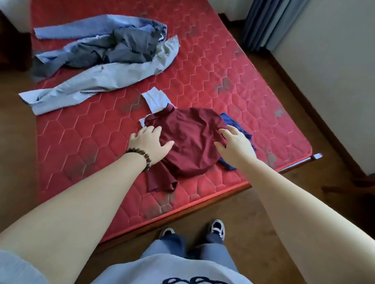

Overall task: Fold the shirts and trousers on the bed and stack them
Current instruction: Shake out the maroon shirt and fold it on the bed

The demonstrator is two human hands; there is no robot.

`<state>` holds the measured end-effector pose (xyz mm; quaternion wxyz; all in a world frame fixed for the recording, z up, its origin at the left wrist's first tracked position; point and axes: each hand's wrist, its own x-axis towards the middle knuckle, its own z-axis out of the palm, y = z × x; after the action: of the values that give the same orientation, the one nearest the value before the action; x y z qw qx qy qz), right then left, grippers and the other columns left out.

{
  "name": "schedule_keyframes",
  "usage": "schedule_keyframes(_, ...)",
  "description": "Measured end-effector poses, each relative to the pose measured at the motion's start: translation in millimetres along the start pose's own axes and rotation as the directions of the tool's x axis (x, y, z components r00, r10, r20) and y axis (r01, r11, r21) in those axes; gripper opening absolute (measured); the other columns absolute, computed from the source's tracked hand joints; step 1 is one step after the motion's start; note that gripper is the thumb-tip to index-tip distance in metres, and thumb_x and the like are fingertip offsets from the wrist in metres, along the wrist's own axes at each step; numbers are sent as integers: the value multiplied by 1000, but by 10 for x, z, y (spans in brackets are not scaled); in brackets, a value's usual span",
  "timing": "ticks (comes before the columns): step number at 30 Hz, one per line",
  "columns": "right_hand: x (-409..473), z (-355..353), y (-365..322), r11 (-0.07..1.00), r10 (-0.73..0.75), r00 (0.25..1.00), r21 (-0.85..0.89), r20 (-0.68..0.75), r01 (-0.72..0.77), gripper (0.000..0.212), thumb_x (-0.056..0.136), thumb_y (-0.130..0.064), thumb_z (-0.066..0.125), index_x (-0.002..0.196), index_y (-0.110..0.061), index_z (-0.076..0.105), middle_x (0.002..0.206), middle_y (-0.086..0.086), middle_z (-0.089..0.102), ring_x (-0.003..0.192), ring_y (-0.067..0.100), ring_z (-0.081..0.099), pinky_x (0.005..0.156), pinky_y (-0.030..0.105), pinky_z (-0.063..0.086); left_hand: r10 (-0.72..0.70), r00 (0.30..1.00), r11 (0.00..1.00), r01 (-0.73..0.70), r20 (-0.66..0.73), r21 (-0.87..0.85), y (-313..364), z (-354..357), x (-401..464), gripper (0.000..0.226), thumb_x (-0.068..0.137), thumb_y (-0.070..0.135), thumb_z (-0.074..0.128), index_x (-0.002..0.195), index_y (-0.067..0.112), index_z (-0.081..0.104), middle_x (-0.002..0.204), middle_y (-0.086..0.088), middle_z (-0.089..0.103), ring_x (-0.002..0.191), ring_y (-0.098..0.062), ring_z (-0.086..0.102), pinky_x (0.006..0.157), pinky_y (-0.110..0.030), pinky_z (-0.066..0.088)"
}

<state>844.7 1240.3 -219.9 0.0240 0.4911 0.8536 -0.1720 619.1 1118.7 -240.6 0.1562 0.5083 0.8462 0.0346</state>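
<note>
A maroon shirt (191, 140) lies loosely folded on top of a small pile near the bed's near right corner. A dark blue garment (234, 124) and a white one (156, 99) stick out from under it. My left hand (149, 143) rests with spread fingers on the shirt's left edge; a bead bracelet is on that wrist. My right hand (236, 145) touches the shirt's right side, fingers straight. At the far left lies an unfolded heap: light grey trousers (103, 82), a dark grey garment (126, 49) and light blue trousers (79, 29).
The red quilted mattress (206, 78) sits low on a brown wooden floor (287, 200). A blue curtain (271, 18) hangs at the back right beside a white wall. My feet in sneakers stand at the bed's near edge.
</note>
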Motion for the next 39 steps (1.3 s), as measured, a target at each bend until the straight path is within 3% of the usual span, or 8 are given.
schedule_keyframes(9,840,-40,182,983,-175,977,-35,119,180,53,94,-38,51,144,-20,41,155,7,28,140,29,29,112,47,30,-236,971,970,235,-24,-57,142,40,287,66,88,63,39,136,18,43,136,-3,49,131,-23,39,103,-46,35)
schedule_keyframes(18,1603,-193,548,927,-355,911,-42,211,372,54,95,-40,50,143,-19,40,155,5,28,140,28,28,114,43,26,-453,891,886,445,-38,-126,622,160,475,68,89,62,41,140,18,40,144,-4,43,136,-24,35,105,-46,32)
schedule_keyframes(30,2212,167,559,910,-393,870,-11,296,415,54,94,-40,50,143,-20,40,155,5,29,140,28,28,113,48,27,-511,860,851,503,-9,-152,576,379,986,67,89,60,41,141,17,38,143,-4,44,135,-23,36,106,-48,33)
schedule_keyframes(39,3111,1070,475,920,-371,865,5,337,392,54,92,-39,53,142,-21,41,154,6,30,143,24,23,114,46,26,-574,814,790,578,88,-203,125,1245,1860,71,88,58,45,145,19,30,144,-5,42,134,-24,38,104,-45,35)
